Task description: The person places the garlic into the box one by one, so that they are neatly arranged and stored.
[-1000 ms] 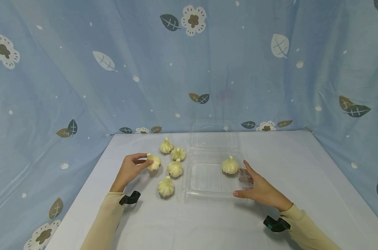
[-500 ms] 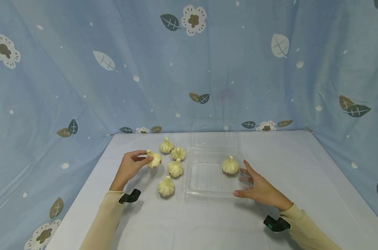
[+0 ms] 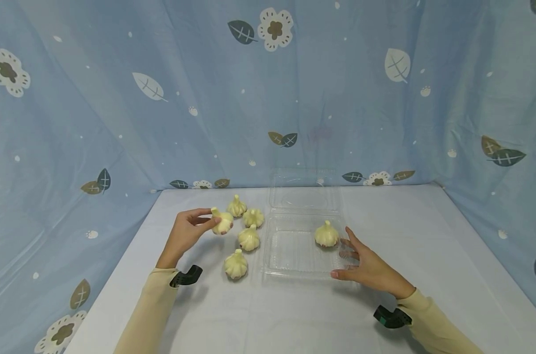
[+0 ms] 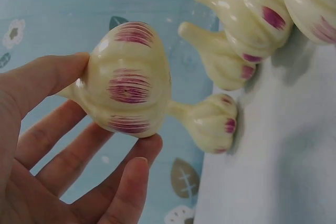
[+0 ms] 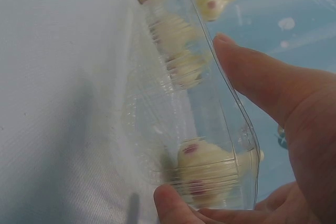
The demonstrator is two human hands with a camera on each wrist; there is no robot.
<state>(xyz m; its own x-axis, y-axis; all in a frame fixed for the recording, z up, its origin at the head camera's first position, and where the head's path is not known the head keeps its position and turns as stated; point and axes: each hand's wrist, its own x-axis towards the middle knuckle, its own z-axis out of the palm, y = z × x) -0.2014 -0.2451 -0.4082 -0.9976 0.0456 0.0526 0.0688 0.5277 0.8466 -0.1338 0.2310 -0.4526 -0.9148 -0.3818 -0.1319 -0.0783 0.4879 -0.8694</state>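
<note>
The table's (image 3: 268, 322) near edge is lying outside the head view, which is cropping both sleeves (image 3: 148, 312); in the right wrist view, the clear container's (image 5: 203, 107) wall is blurring garlic bulbs (image 3: 248, 239); the left hand (image 3: 188, 235) is being cropped.

Soft, even light fills the head view, laying faint, soft-edged shadows on the white bench (image 3: 294, 314) at lower left and lower right. In the dimmer left wrist view, the garlic bulb (image 4: 128, 61) shows small highlights. The right wrist view looks hazy, with glare streaking the clear container (image 5: 207, 114).
</note>
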